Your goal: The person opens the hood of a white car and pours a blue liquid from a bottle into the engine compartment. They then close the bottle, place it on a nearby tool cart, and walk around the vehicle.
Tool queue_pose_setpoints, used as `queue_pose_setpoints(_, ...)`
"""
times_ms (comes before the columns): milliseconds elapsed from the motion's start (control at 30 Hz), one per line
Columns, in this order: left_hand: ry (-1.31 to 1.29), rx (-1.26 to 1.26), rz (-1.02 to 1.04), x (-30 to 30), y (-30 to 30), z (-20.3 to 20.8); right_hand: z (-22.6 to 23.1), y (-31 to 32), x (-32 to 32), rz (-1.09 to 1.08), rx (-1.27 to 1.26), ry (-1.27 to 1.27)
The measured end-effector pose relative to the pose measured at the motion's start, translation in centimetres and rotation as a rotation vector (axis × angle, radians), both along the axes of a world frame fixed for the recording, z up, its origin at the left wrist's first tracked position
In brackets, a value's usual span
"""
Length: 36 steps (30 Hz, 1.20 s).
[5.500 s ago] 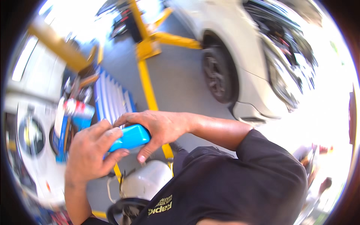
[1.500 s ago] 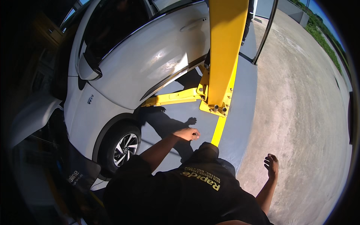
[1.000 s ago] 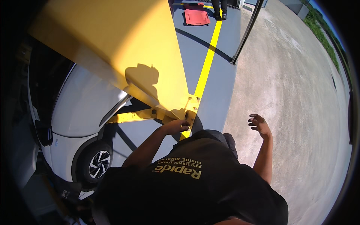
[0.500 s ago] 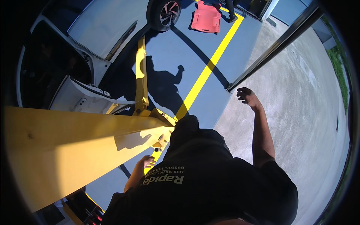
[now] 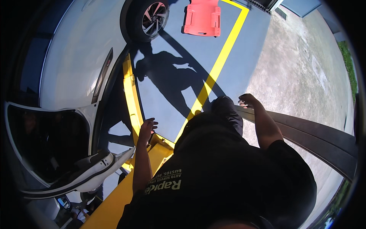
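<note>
My left hand (image 5: 147, 129) hangs in the air with its fingers apart, holding nothing. It is above the yellow lift arm (image 5: 132, 100), close to where that arm meets the yellow lift post (image 5: 110, 198). My right hand (image 5: 247, 100) is out to the right of my leg, fingers loosely bent and apart, with nothing visible in it. Behind that hand, in the picture, a dark metal post (image 5: 305, 134) runs toward the right rim. To my left stands a white car (image 5: 82, 49), its door (image 5: 91, 179) swung open beside the lift post.
Ahead lies a red mechanic's creeper (image 5: 201, 19) near the car's wheel (image 5: 154, 19). A yellow floor line (image 5: 225, 57) crosses the blue-grey floor (image 5: 244, 68). Rough concrete (image 5: 295, 57) stretches off to the right, with grass (image 5: 347, 68) beyond it.
I have moved forward past the yellow lift post, and the car and wheel appear nearer. My left hand has come forward and up. The person's legs beside the creeper are out of view.
</note>
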<state>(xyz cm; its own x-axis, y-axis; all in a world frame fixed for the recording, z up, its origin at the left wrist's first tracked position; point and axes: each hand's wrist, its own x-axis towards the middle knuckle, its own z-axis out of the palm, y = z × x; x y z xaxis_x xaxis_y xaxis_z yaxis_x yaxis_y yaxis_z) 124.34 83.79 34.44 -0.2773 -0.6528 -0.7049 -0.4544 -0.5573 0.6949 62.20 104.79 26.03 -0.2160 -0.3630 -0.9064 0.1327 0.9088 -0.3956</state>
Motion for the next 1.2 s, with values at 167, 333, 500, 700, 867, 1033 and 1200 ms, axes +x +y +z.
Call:
queue_pose_setpoints(167,-0.054,-0.083,0.076,-10.0,-12.7,-0.9,-5.5,-8.9,-13.5,-0.054,0.101,0.035)
queue_pose_setpoints(333,-0.431,0.549,0.017,-19.2,-12.9,-4.8,-7.6,-24.3,-25.3,-0.017,0.072,0.008)
queue_pose_setpoints(500,-0.406,0.640,-0.154,-27.1,-20.2,-5.2,-5.7,-41.8,-35.7,0.077,-0.057,0.100)
queue_pose_setpoints(700,-0.376,0.547,-0.298,-39.0,-44.2,-16.8,-16.2,-61.2,-45.7,0.154,-0.058,0.201)
queue_pose_setpoints(867,-0.319,0.111,-0.298,-54.6,-68.1,-34.6,-34.1,-73.1,-49.3,0.197,0.067,0.207)
queue_pose_setpoints(1033,-0.049,-0.117,-0.196,-69.5,-82.2,-52.7,-50.9,-81.8,-53.5,0.326,0.107,0.274)
queue_pose_setpoints(1200,-0.402,-0.369,-0.482,-77.7,-81.8,-65.5,-61.8,-84.7,-54.9,0.050,0.253,0.586)
